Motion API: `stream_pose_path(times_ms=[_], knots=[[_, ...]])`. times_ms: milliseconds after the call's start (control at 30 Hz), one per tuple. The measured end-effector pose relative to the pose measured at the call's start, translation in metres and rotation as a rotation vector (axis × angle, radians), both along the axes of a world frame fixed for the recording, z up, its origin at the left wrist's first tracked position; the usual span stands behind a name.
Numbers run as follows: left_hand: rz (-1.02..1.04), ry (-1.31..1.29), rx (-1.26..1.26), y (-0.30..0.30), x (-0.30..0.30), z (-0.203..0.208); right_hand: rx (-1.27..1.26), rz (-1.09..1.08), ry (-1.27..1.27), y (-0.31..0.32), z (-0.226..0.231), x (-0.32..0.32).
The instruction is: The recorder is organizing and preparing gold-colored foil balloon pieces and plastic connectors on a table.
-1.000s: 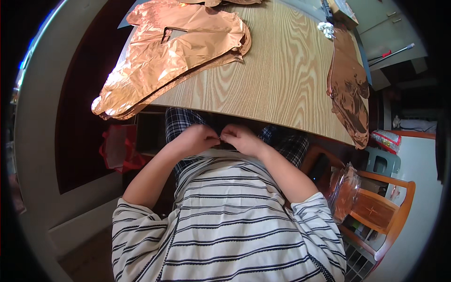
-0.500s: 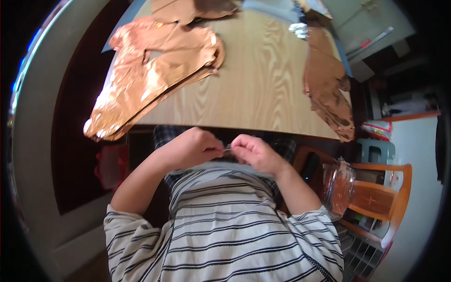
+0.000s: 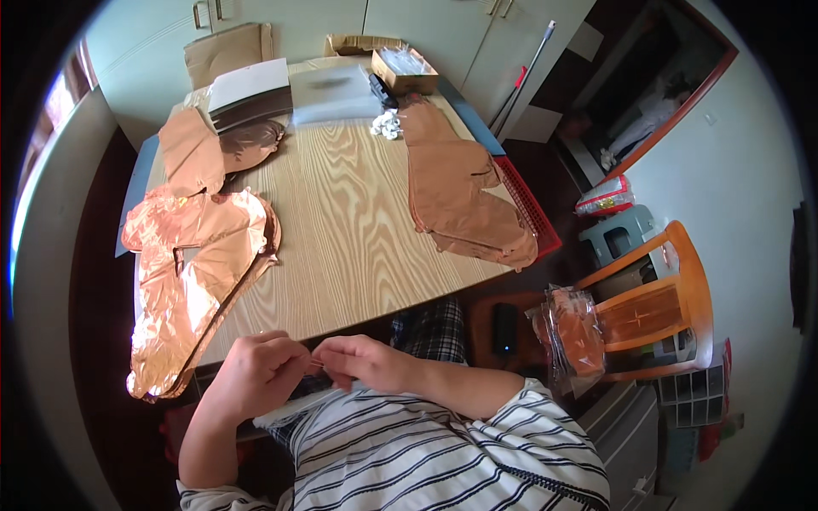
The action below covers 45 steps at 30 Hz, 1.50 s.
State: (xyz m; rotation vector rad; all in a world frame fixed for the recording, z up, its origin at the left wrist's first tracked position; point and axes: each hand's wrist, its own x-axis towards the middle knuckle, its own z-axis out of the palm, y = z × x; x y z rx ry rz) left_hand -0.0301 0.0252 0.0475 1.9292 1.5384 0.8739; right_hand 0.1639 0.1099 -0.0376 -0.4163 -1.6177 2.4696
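Observation:
My left hand [image 3: 260,370] and my right hand [image 3: 366,362] meet just off the table's near edge, above my lap. Fingertips of both are pinched close together on a thin pale strip [image 3: 316,364], mostly covered by the fingers. To the left lies a shiny, flat copper-coloured foil balloon [image 3: 162,289], overhanging the near left corner of the wooden table [image 3: 332,204]. Behind it are more copper foil pieces [image 3: 189,152]. Another flat copper foil balloon [image 3: 460,204] lies along the right edge. Neither hand touches these.
Toward the back stand a white-topped stack [image 3: 250,85], clear plastic sheets [image 3: 336,98], a cardboard box [image 3: 417,83] and a small white bundle [image 3: 386,125]. A red basket [image 3: 538,221] sits beyond the right edge. Wrapped copper packets [image 3: 575,332] rest by a wooden chair [image 3: 643,311].
The view has swung up and to the right, showing more of the table and the room. Both hands stay pinched together, now lower and farther left in the picture.

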Motion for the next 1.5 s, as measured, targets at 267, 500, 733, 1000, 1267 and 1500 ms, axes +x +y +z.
stream_pose_path(times_ms=[267, 500, 733, 1000, 1267, 1500], knots=[[0.05, -1.063, -0.613, -0.031, -0.011, -0.037, 0.74, -0.242, 0.133, -0.004, 0.027, -0.004], [0.628, -0.923, 0.401, 0.0, 0.014, -0.046, 1.068, -0.224, 0.332, -0.016, 0.027, -0.012], [-0.124, -0.321, 0.418, -0.01, 0.03, -0.05, 1.191, -0.331, 0.297, 0.034, 0.09, -0.001], [0.018, -0.132, 0.542, -0.006, 0.011, -0.062, 0.943, 0.012, 0.43, 0.016, 0.076, 0.008], [0.105, -0.047, 0.534, 0.003, 0.009, -0.035, 0.862, 0.086, 0.296, 0.019, 0.073, 0.009], [0.2, -0.16, 0.532, 0.005, 0.009, -0.021, 1.023, 0.038, 0.313, 0.025, 0.056, 0.005]])
